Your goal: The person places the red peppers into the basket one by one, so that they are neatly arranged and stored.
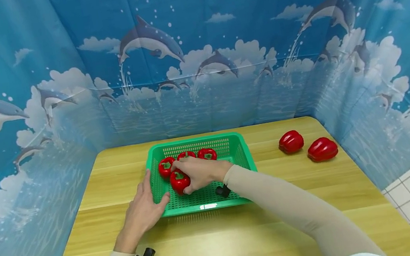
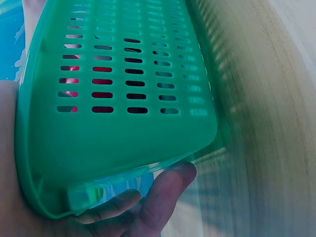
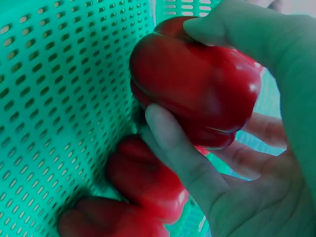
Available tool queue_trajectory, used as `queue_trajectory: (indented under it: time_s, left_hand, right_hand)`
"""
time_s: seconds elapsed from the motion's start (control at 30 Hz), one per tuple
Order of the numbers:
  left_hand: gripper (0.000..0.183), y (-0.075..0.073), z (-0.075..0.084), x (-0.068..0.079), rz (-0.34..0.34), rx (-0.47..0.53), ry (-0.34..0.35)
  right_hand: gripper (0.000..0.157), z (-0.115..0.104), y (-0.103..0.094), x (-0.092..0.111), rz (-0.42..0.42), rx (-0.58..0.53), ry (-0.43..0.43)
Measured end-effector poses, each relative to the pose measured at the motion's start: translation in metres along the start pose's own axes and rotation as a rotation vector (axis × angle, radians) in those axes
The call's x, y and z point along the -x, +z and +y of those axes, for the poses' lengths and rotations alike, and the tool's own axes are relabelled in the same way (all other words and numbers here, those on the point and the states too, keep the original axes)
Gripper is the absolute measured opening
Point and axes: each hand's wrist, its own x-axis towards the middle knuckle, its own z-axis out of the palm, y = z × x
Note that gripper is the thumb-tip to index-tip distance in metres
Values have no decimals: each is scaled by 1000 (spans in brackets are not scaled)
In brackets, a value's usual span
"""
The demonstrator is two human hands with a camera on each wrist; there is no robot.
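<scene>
One red pepper (image 1: 180, 185), gripped by the R hand (image 1: 200, 171) (thumb vs. fingers, across its body), lies within the basket (image 2: 108, 143), toward its 9 o'clock side. The L hand (image 1: 145, 208), at approx. the basket's 8 o'clock corner, has its fingers spread there, clasping nothing. Technique (judged): glossy skin may slip, so press evenly from opp. sides w/ light force; guide the pepper slowly, clear of its nbrs; let the L hand brace the corner lest the basket skid. Whether the basket floor bears the held pepper: can't tell.

Counts: baskets, 1; hands, 2; peppers, 6 total, i.e. 4 in the basket incl. the held one. Rel. to it: second pepper (image 1: 167, 168), 11 o'clock; third pepper (image 1: 186, 154), 1 o'clock; fourth pepper (image 1: 207, 154), 2 o'clock. Fifth pepper (image 1: 291, 142) and sixth pepper (image 1: 322, 149): on the table (image 1: 206, 250), approx. 3 o'clock of the basket.
</scene>
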Motion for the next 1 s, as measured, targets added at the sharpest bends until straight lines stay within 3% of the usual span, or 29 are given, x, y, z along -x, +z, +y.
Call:
queue_trajectory:
  time_s: [0.27,0.4,0.57,0.73,1.0]
  left_hand:
    - [108,0,-2,1,-8,10,6]
    - [105,1,-4,0,1,20,8]
    - [101,1,-6,-1,14,27,7]
    - [100,-1,-7,-1,16,17,3]
    - [101,2,-6,-2,21,1,5]
  right_hand:
    - [85,-9,7,-14,-54,51,5]
    - [87,-11,12,-17,-75,25,5]
    - [84,-11,13,-20,-93,-9,-52]
    - [86,-10,10,-19,-116,-47,-77]
    - [86,-2,7,-5,-129,-75,-38]
